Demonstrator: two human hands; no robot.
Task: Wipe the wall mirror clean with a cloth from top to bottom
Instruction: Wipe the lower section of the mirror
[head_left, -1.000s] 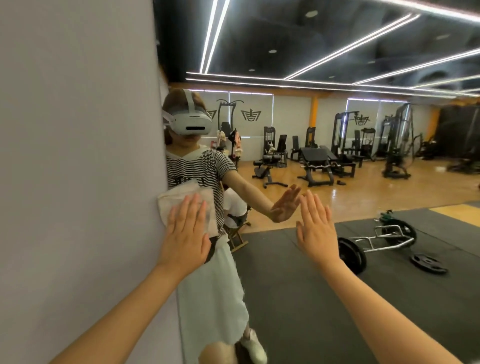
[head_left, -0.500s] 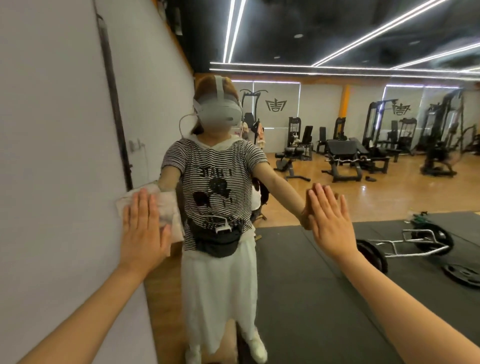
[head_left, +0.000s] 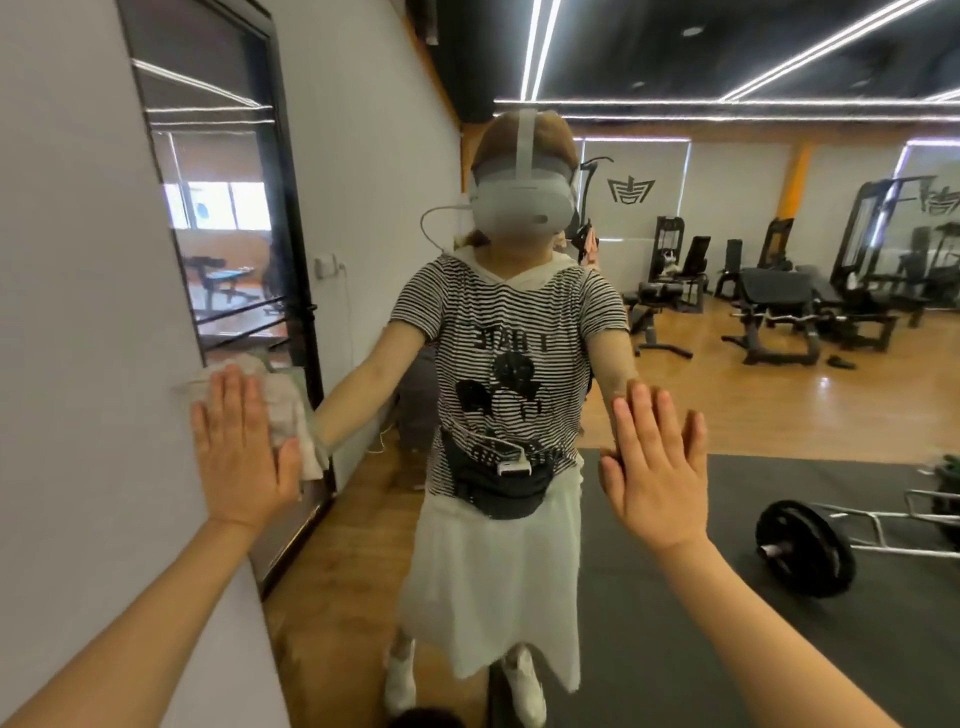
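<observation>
The wall mirror (head_left: 727, 389) fills most of the view and shows my own reflection (head_left: 509, 364) facing me. My left hand (head_left: 244, 452) lies flat, fingers up, pressing a pale crumpled cloth (head_left: 291, 410) against the glass near the mirror's left edge, at about waist height of the reflection. The cloth sticks out above and to the right of the palm. My right hand (head_left: 660, 467) rests flat and bare on the glass to the right of the reflection, fingers spread upward, holding nothing.
A grey wall (head_left: 78, 364) runs along the left. The mirror reflects a black-framed glass door (head_left: 244, 234), gym machines (head_left: 779, 312), a wooden floor and a dark mat with a loaded barbell frame (head_left: 805, 551).
My view has swung so the reflection now stands centred and larger. The left hand with the cloth sits further left in view and further from the right hand; the black-framed door has come into sight.
</observation>
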